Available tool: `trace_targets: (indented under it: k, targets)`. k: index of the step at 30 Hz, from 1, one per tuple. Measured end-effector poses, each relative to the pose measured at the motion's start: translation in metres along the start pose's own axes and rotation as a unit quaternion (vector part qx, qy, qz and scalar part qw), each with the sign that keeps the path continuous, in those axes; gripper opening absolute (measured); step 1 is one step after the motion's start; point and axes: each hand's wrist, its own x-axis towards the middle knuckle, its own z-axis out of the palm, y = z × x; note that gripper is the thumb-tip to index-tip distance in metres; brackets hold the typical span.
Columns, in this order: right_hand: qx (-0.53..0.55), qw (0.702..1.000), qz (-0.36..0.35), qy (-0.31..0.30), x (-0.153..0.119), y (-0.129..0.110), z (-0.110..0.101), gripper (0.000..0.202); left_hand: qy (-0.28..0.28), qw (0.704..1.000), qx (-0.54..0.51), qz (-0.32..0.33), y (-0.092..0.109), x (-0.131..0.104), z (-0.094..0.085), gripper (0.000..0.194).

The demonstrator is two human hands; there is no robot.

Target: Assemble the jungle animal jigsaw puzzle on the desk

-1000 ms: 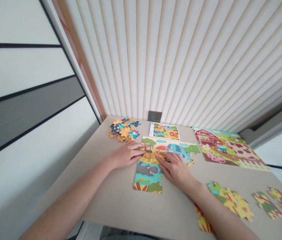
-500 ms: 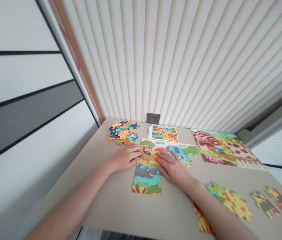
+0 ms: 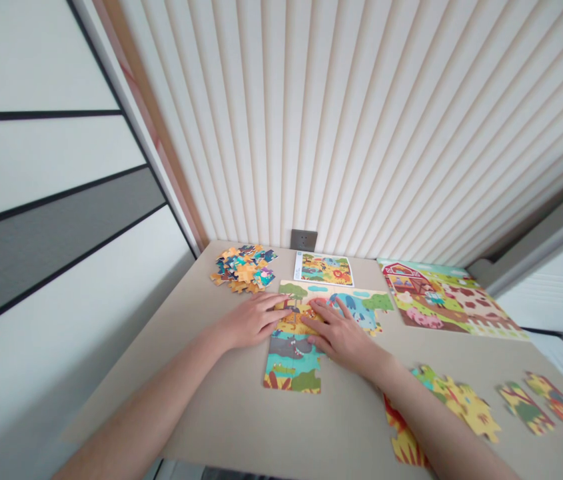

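A partly joined animal puzzle (image 3: 294, 360) lies flat on the table, showing a hippo, an elephant and trees. My left hand (image 3: 251, 321) rests at its left edge, fingers spread and fingertips on the yellow part. Across from it, my right hand (image 3: 344, 333) lies with spread fingers over the middle of the puzzle, covering some of it. Neither hand grips anything. Behind the puzzle is a small reference card (image 3: 325, 269) with the same kind of animal picture.
A heap of loose pieces (image 3: 244, 268) sits at the back left. At the back right lies a farm puzzle (image 3: 451, 300). Joined yellow pieces (image 3: 466, 403), red-yellow pieces (image 3: 406, 443) and two separate sections (image 3: 527, 407) (image 3: 555, 398) are at the right. A wall socket (image 3: 304, 240) is behind the table (image 3: 231, 413).
The fingers of my right hand have spread and shifted slightly left on the puzzle. My left hand's fingers have opened a little. The view has shifted slightly.
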Motion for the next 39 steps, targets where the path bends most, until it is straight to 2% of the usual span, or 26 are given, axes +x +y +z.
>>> trace_targets:
  k: [5, 9, 16, 24, 31, 39]
  targets:
    - [-0.004, 0.999, 0.013, 0.032, -0.002, -0.003, -0.002, 0.042, 0.007, 0.999, -0.014, -0.036, -0.004, -0.004, -0.005, 0.046]
    - [-0.010, 0.999, 0.008, 0.040, -0.004, -0.002, -0.003, 0.045, 0.009, 0.999, -0.010, -0.045, -0.007, -0.004, -0.003, 0.037]
    - [-0.004, 1.000, -0.010, 0.021, 0.001, -0.006, -0.002, 0.045, 0.004, 0.998, -0.012, -0.055, -0.005, 0.002, 0.001, 0.033]
    - [0.048, 0.998, -0.047, 0.001, 0.013, -0.017, 0.000, 0.057, 0.017, 0.999, -0.011, -0.042, -0.004, 0.005, 0.001, 0.032]
    - [0.074, 0.997, -0.027, -0.011, 0.018, -0.025, -0.005, 0.050, 0.025, 0.998, -0.003, -0.058, 0.002, 0.005, 0.002, 0.037]
    - [0.082, 0.996, 0.001, -0.039, 0.024, -0.018, -0.007, 0.054, 0.026, 0.999, -0.009, -0.044, 0.000, 0.006, 0.005, 0.038]
